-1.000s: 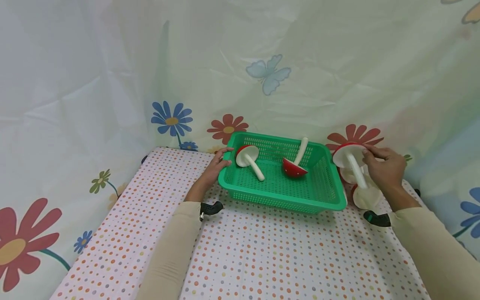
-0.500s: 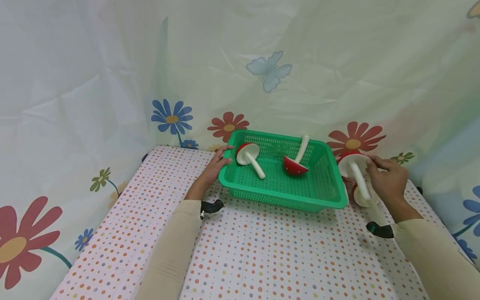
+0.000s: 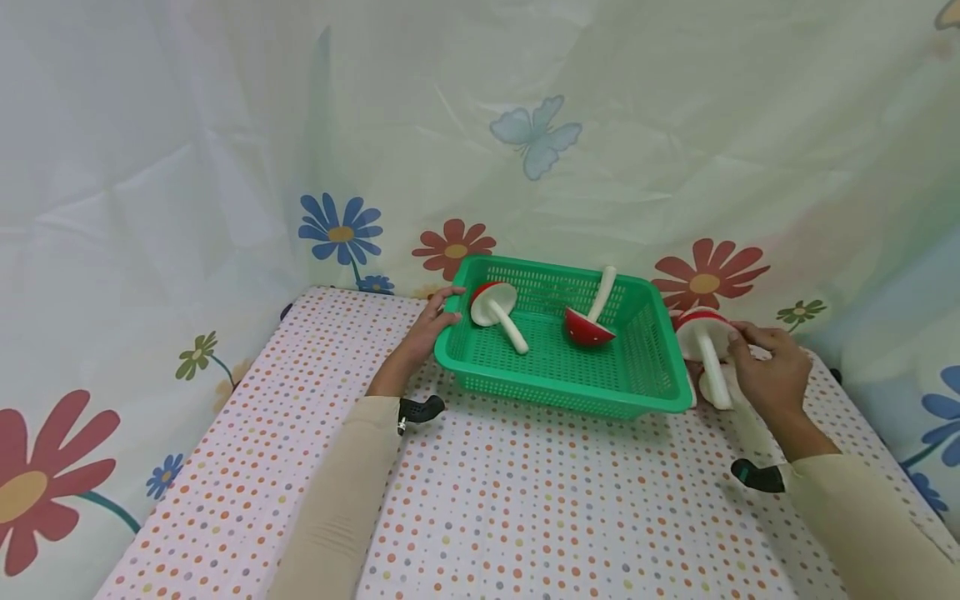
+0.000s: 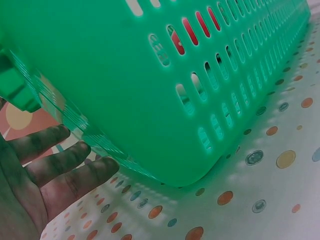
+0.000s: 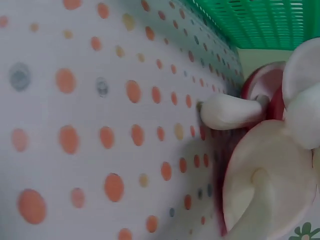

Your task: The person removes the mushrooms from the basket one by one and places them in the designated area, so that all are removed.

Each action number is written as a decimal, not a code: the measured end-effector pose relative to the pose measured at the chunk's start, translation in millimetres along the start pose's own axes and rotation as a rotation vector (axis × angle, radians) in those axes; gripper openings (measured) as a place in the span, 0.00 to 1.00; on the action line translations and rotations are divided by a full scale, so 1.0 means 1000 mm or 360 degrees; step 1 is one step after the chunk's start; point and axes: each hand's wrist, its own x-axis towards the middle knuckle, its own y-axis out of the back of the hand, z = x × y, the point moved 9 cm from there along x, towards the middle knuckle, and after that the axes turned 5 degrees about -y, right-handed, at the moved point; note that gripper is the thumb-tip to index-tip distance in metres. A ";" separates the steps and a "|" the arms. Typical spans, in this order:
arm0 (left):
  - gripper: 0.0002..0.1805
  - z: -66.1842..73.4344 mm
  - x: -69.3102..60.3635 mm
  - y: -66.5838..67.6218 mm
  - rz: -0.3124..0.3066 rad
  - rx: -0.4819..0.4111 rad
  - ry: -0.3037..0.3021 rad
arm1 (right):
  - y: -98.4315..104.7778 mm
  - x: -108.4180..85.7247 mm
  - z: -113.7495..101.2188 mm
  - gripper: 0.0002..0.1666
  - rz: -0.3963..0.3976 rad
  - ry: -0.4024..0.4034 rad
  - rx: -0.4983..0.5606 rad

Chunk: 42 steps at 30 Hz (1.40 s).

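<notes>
A green plastic basket (image 3: 555, 396) stands at the table's far side with two toy mushrooms inside. One mushroom (image 3: 495, 310) leans at the left end; the other (image 3: 590, 328) has its red spotted cap down and its stem up. My left hand (image 3: 420, 337) touches the basket's left end, thumb and a finger at the rim; in the left wrist view its visible fingers (image 4: 75, 182) lie nearly straight by the outer wall. Right of the basket, my right hand (image 3: 776, 371) pinches the cap edge of a mushroom (image 3: 716, 379), white underside towards me. The right wrist view hides that hand.
More mushrooms (image 5: 272, 175) lie crowded outside the basket's right end, partly hidden by the held one in the head view. A dotted cloth (image 3: 555, 517) covers the table. A flowered curtain (image 3: 420, 125) hangs close behind and at the sides.
My right hand has lowered the held mushroom, and its stem has swung to point more straight towards me. The left hand and the basket have stayed in place; the head view has tilted slightly.
</notes>
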 end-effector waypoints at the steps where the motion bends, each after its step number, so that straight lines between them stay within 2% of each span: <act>1: 0.25 0.000 0.000 0.000 -0.0001 -0.0002 -0.0005 | 0.000 -0.002 0.000 0.22 0.0008 0.0019 0.0004; 10: 0.25 0.005 -0.002 0.005 0.0019 0.0044 -0.0037 | -0.002 -0.016 -0.010 0.19 0.0024 0.0137 0.0104; 13: 0.25 0.006 -0.002 0.004 0.0019 0.0030 -0.0038 | -0.001 -0.017 -0.013 0.18 0.0010 0.0169 0.0077; 15: 0.25 0.006 -0.002 0.004 0.0014 0.0020 -0.0036 | 0.000 -0.016 -0.013 0.18 -0.0030 0.0122 0.0037; 19: 0.25 0.005 -0.002 0.001 -0.0009 -0.0003 -0.0030 | 0.004 -0.012 -0.014 0.22 -0.0210 0.0001 -0.0095; 22: 0.25 0.005 -0.002 -0.001 -0.0019 -0.0022 -0.0033 | 0.009 -0.008 -0.017 0.24 -0.0334 -0.0014 -0.0186; 26: 0.25 0.005 0.000 -0.001 -0.0017 -0.0023 -0.0043 | 0.016 -0.004 -0.029 0.23 -0.0368 0.0077 -0.0230; 29: 0.25 0.006 0.001 -0.001 -0.0017 -0.0023 -0.0043 | 0.021 -0.001 -0.043 0.21 -0.0323 0.0190 -0.0257; 33: 0.25 0.004 0.001 -0.001 -0.0017 -0.0028 -0.0032 | 0.024 0.002 -0.063 0.22 -0.0308 0.0237 -0.0297; 38: 0.25 0.003 0.000 0.000 -0.0016 -0.0013 -0.0026 | 0.018 0.001 -0.088 0.22 -0.0390 0.0248 -0.0228; 42: 0.25 0.002 -0.001 -0.001 -0.0005 -0.0005 -0.0020 | 0.009 0.000 -0.106 0.21 -0.0442 0.0310 -0.0145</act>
